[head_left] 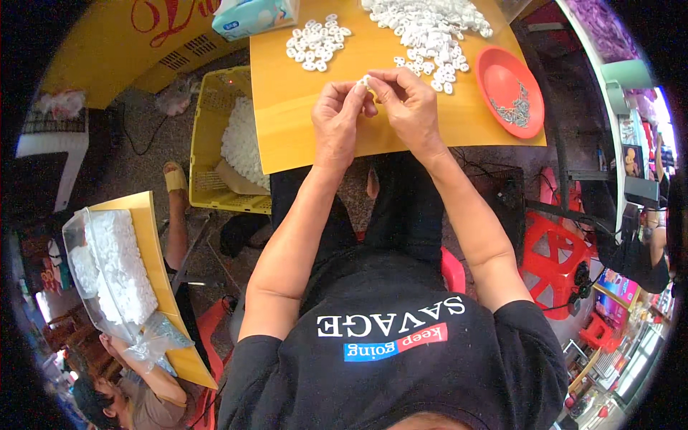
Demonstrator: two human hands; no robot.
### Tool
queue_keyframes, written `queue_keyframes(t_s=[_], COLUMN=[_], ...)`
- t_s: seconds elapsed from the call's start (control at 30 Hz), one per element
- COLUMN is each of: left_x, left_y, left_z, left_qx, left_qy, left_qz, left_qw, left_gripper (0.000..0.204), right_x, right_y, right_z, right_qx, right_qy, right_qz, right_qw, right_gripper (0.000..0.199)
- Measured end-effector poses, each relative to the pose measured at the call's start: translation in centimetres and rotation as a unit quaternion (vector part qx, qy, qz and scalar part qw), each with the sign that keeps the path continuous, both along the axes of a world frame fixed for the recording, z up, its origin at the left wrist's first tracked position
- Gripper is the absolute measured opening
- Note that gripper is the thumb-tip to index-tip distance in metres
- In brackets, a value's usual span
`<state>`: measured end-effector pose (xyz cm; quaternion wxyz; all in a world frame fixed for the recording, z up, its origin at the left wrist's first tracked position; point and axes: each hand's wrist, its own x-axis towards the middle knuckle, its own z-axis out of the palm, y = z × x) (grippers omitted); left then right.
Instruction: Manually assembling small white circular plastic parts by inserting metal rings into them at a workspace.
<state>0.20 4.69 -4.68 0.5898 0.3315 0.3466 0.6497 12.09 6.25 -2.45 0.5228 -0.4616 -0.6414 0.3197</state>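
Both forearms reach up to the orange counter, where left hand and right hand pinch 1 small white plastic piece between fingertips; it looks light, stiff, best held by its edges.

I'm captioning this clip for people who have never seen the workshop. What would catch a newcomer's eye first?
First, the left hand and right hand meeting over the orange table, pinching one small white plastic piece between them. Behind them lie a big heap of white pieces and a smaller cluster. At the right edge sits a red dish holding small metal parts.
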Motion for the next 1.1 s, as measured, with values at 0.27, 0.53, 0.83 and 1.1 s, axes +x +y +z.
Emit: queue_keyframes(t_s=[0.27, 0.53, 0.83, 1.1], left_x=[-0.1, -0.1, 0.1, 0.1], left_y=[0.0, -0.1, 0.1, 0.0], left_z=[-0.2, 0.2, 0.1, 0.4], left_qx=[-0.002, -0.006, -0.011, -0.011], left_qy=[-0.013, -0.054, -0.034, -0.026], left_qz=[0.008, 0.002, 0.005, 0.006], left_qw=[1.000, 0.999, 0.999, 1.000], left_gripper=[0.012, 0.009, 0.008, 0.009], right_x=[-0.4, 0.5, 0.4, 0.3], right_y=[-0.2, 0.0, 0.0, -0.1], right_z=[0.1, 0.1, -0.1, 0.5], right_qx=[-0.088, -0.150, -0.143, -0.151], right_qy=[0.081, 0.189, 0.172, 0.201], right_qz=[0.018, 0.099, 0.019, 0.017], right_qw=[0.993, 0.965, 0.975, 0.968], right_gripper=[0.017, 0.023, 0.024, 0.024])
